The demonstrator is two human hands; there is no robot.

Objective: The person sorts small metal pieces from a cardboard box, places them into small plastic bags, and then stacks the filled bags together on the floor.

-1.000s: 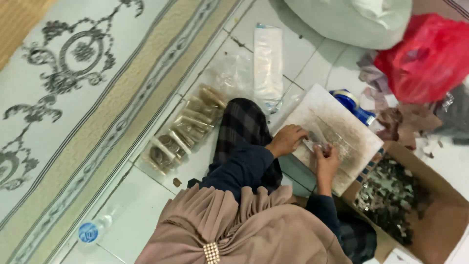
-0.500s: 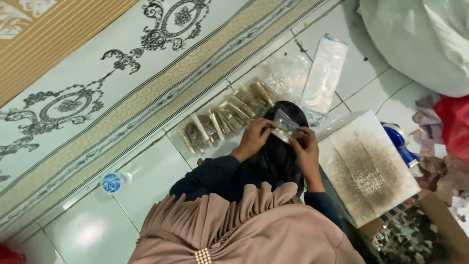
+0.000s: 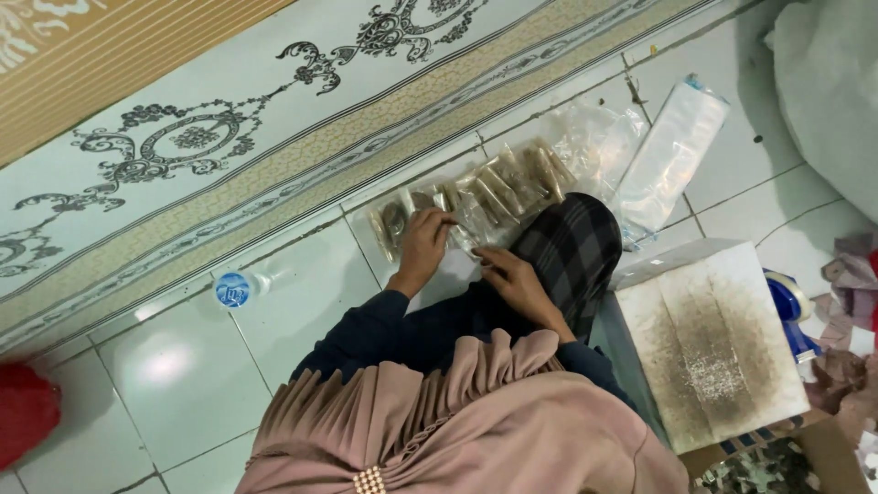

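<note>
Head view, looking down on a person seated on a white tiled floor (image 3: 183, 375). The left hand (image 3: 422, 240) rests palm-down, fingers curled, on the near end of a row of small clear packets (image 3: 476, 192) lying side by side on the floor, just below the edge of a patterned carpet (image 3: 229, 119); whether it grips a packet cannot be told. The right hand (image 3: 514, 279) lies just beside it, fingers extended and loosely open, fingertips touching the packet row at its lower edge, beside a knee in dark checked cloth (image 3: 572, 252). Beyond the row lie crumpled clear plastic (image 3: 599, 137) and a stack of flat clear bags (image 3: 672, 151). A white box with a soiled top (image 3: 709, 343) stands to the right; a blue bottle cap (image 3: 232, 290) lies to the left.
</note>
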